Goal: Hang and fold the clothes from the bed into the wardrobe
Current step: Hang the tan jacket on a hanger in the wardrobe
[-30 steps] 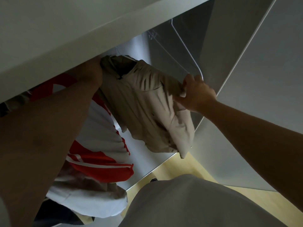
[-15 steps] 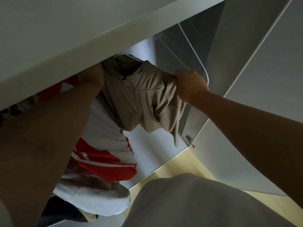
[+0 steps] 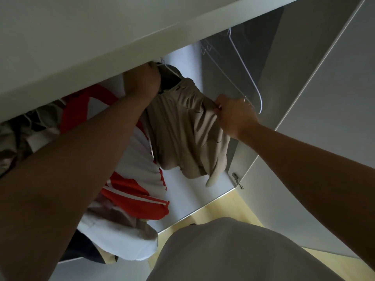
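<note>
A beige garment (image 3: 182, 134) hangs on a white hanger inside the wardrobe, under the shelf edge. My left hand (image 3: 142, 82) is raised to the top of that hanger and grips it near the hook; the rail is hidden behind the shelf. My right hand (image 3: 235, 114) pinches the beige fabric at its right shoulder. To the left hangs a red and white garment (image 3: 138, 179), partly covered by my left arm.
Empty white wire hangers (image 3: 249, 78) hang at the right inside the wardrobe. The wardrobe shelf front (image 3: 101, 47) crosses the top. An open wardrobe door (image 3: 324, 118) stands at right. More dark and patterned clothes (image 3: 24, 134) hang far left. Wooden floor (image 3: 213, 211) lies below.
My right hand has moved up from the garment's lower side to its shoulder. The beige garment has bunched and shifted upward. My left hand stays at the hanger top.
</note>
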The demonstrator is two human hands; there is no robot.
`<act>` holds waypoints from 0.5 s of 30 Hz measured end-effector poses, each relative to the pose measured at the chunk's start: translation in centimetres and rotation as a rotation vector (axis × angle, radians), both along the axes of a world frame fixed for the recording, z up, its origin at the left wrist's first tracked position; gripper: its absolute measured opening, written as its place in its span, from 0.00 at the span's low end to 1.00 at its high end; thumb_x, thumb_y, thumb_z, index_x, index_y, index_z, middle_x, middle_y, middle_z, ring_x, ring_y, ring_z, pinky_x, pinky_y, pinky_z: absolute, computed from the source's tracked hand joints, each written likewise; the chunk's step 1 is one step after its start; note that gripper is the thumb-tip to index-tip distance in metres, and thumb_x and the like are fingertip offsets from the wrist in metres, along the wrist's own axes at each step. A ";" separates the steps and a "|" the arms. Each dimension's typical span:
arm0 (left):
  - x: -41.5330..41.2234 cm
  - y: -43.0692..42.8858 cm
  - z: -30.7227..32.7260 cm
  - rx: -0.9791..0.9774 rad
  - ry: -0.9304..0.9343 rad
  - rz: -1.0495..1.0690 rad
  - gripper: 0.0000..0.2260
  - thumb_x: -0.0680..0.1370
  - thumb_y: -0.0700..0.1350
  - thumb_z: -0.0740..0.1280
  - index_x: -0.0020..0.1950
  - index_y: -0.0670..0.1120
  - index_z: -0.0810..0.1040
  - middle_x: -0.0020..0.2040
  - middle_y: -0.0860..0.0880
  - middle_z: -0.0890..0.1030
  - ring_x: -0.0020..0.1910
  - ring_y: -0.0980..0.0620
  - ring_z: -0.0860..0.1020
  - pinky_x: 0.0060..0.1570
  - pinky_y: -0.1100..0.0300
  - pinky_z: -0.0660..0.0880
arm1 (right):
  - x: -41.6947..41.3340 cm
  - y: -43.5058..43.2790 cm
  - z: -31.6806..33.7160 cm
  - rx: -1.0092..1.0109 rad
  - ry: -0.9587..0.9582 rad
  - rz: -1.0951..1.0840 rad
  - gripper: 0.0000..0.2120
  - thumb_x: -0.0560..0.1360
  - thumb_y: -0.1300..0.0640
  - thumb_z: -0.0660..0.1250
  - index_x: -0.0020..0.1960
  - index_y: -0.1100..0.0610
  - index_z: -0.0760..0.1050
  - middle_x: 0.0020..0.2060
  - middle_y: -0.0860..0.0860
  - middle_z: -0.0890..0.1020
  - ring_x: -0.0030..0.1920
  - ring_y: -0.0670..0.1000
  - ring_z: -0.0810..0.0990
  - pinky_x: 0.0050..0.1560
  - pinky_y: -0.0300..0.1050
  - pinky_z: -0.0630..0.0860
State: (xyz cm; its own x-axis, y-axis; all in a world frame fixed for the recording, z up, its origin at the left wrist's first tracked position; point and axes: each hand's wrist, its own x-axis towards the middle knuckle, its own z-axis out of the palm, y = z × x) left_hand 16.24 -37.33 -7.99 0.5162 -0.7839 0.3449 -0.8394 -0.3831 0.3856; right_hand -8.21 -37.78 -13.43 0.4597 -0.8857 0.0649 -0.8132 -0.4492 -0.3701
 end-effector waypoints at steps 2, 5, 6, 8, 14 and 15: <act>-1.6 0.1 -0.1 -0.075 0.107 -0.089 0.16 0.84 0.50 0.59 0.58 0.38 0.77 0.56 0.40 0.82 0.56 0.43 0.79 0.58 0.52 0.73 | 0.3 0.6 -0.2 0.034 -0.040 0.032 0.08 0.80 0.54 0.60 0.59 0.52 0.72 0.48 0.56 0.82 0.47 0.61 0.81 0.47 0.52 0.78; -3.7 0.3 -0.9 0.025 0.158 -0.220 0.23 0.79 0.57 0.66 0.67 0.44 0.72 0.62 0.44 0.78 0.60 0.47 0.77 0.61 0.54 0.74 | 1.0 1.8 -0.3 0.082 0.010 0.079 0.09 0.79 0.57 0.61 0.57 0.56 0.74 0.45 0.56 0.81 0.44 0.60 0.81 0.41 0.46 0.74; -3.9 0.3 -1.2 0.072 0.143 -0.229 0.25 0.78 0.57 0.67 0.70 0.46 0.70 0.66 0.44 0.75 0.63 0.47 0.75 0.64 0.54 0.72 | 1.3 2.4 -0.3 0.101 0.051 0.106 0.07 0.78 0.59 0.61 0.55 0.57 0.74 0.42 0.55 0.80 0.43 0.58 0.81 0.39 0.45 0.73; -4.0 0.4 -1.6 0.129 0.062 -0.191 0.23 0.79 0.55 0.64 0.72 0.46 0.70 0.70 0.43 0.72 0.67 0.46 0.72 0.67 0.53 0.69 | 1.9 3.7 -0.4 0.118 0.086 0.154 0.03 0.77 0.60 0.61 0.50 0.58 0.73 0.37 0.50 0.75 0.38 0.54 0.78 0.36 0.43 0.70; -2.5 3.1 -2.0 0.212 -0.076 -0.018 0.25 0.83 0.49 0.58 0.78 0.42 0.62 0.77 0.40 0.63 0.74 0.43 0.64 0.72 0.52 0.62 | 4.8 7.6 -0.9 0.229 0.049 0.257 0.03 0.82 0.58 0.60 0.52 0.57 0.71 0.38 0.49 0.73 0.32 0.46 0.70 0.38 0.40 0.69; -1.9 3.7 -2.0 0.214 -0.087 -0.003 0.24 0.83 0.49 0.58 0.78 0.42 0.62 0.76 0.40 0.64 0.74 0.43 0.65 0.71 0.52 0.63 | 5.4 8.2 -0.6 0.231 0.043 0.291 0.04 0.82 0.59 0.60 0.53 0.58 0.72 0.40 0.51 0.73 0.35 0.48 0.72 0.41 0.42 0.70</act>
State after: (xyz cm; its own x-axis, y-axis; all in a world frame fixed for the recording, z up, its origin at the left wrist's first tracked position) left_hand 14.35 -33.59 -10.04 0.4896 -0.8454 0.2134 -0.8671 -0.4461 0.2217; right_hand -2.82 -29.54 -13.99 0.6927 -0.7062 -0.1465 -0.6805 -0.5726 -0.4571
